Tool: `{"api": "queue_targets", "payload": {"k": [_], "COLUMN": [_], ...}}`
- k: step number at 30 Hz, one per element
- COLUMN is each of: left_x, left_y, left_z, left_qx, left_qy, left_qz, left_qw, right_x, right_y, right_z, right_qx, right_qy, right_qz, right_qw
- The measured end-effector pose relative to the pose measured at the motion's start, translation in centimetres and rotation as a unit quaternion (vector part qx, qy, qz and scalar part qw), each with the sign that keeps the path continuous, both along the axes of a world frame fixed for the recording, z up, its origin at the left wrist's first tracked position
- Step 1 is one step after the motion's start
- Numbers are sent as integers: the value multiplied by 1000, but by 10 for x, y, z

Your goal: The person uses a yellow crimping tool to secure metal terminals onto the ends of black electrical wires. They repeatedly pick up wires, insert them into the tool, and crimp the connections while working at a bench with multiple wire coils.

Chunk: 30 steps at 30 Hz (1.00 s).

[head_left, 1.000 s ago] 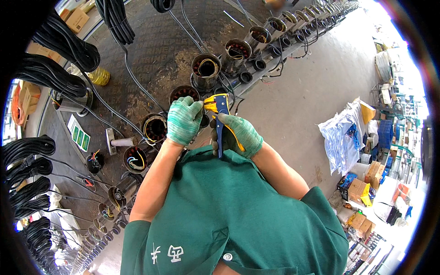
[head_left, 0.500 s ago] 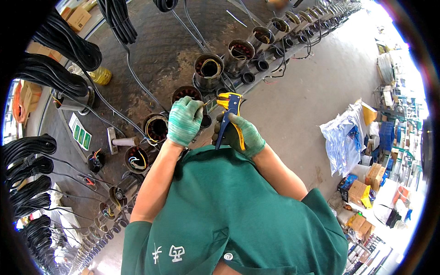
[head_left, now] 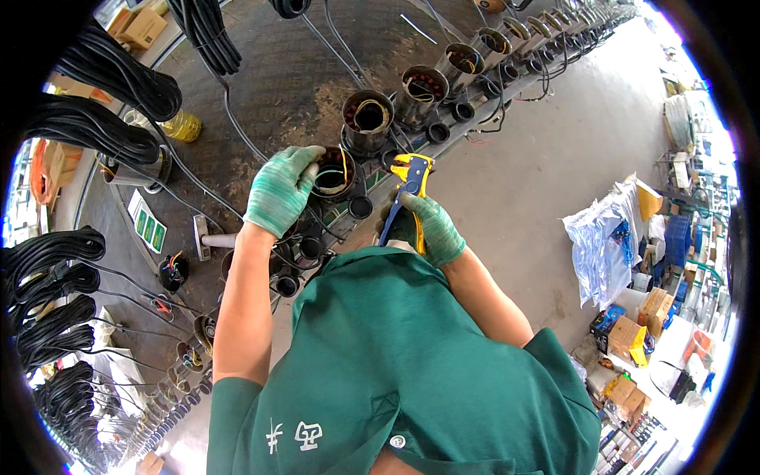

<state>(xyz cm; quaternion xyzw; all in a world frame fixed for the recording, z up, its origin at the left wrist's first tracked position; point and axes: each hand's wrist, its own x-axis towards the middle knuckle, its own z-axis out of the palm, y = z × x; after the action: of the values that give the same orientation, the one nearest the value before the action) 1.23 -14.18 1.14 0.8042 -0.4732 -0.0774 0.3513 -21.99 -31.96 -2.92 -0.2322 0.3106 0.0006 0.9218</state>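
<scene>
My left hand, in a green knit glove, rests on the near rim of a dark metal cylinder with coloured wires inside it. My right hand, also gloved, grips the handles of a yellow and blue wire stripper whose head points away from me, just right of that cylinder. A black ring cap lies between the two hands.
A row of similar wired cylinders runs along the dark bench toward the upper right. Coils of black cable hang at the left. A yellow bottle stands on the bench. Cartons and bags sit on the floor at right.
My left hand has shifted onto the cylinder's rim. My right hand with the stripper has moved slightly right and away from my left hand.
</scene>
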Motion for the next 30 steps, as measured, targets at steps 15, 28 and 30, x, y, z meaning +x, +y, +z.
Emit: {"api": "queue_targets", "payload": {"k": [15, 28, 30], "left_x": [22, 17, 21], "left_y": [-38, -84, -81], "left_z": [26, 38, 44], "left_qx": [371, 570, 529], "left_qy": [-117, -242, -230], "left_qz": [-152, -330, -312], "left_qw": [909, 712, 755], "right_x": [2, 1, 0], "right_y": [2, -3, -5], "right_z": [12, 12, 13], "right_qx": [-57, -44, -30], "right_qy": [-2, -7, -9], "right_qz": [30, 15, 5], "right_qw": [998, 999, 999]}}
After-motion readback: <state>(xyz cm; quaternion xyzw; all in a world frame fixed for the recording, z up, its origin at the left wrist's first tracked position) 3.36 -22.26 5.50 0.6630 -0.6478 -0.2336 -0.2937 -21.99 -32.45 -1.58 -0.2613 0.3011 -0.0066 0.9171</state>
